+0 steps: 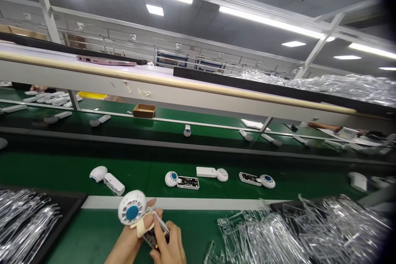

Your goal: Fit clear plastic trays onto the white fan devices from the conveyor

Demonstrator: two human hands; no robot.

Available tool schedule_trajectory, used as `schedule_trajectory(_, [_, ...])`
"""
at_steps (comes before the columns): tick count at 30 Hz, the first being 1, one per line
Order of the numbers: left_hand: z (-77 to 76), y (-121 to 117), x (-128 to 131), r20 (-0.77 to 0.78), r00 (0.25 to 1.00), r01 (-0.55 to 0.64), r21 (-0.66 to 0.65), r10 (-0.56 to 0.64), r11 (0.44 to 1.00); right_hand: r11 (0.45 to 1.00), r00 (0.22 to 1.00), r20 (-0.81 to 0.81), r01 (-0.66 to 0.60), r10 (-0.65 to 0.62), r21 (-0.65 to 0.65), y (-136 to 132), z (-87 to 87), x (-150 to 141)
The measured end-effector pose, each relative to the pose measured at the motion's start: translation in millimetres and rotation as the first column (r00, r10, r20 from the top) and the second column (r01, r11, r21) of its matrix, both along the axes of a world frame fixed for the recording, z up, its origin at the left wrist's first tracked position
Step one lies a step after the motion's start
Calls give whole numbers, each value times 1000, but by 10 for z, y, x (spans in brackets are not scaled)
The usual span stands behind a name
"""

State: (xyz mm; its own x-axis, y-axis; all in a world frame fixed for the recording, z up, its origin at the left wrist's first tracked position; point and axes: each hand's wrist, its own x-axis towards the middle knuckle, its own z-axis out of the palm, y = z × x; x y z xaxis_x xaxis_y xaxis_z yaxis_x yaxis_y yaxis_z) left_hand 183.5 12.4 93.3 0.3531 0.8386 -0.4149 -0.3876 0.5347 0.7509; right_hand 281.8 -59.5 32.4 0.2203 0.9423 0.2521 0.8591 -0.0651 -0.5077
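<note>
Low in the head view, a white handheld fan with a blue hub is held at a tilt between both hands. Its handle is uncovered, so a dark circuit board shows. My left hand is closed around the neck of the fan, and a beige finger cover sits on one digit. My right hand grips the handle, its fingers pressed along the edge and over the board. Exactly what lies under the right fingertips is hidden. Just beyond, another white fan lies on the green belt.
More fans, some with bare boards like this fan, lie along the belt. Clear plastic pieces are heaped at right and in a black tray at left. A shelf crosses above, carrying a pink phone. A small cardboard box stands behind.
</note>
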Motion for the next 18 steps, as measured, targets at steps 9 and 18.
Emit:
schedule_trajectory(9, [-194, 148, 38, -260, 965, -2, 133, 37, 991, 938, 672, -690, 346, -268, -27, 248, 356, 159])
schedule_trajectory(18, [-63, 113, 245, -386, 914, -61, 178, 127, 982, 972, 816, -533, 225, -224, -64, 457, 273, 342])
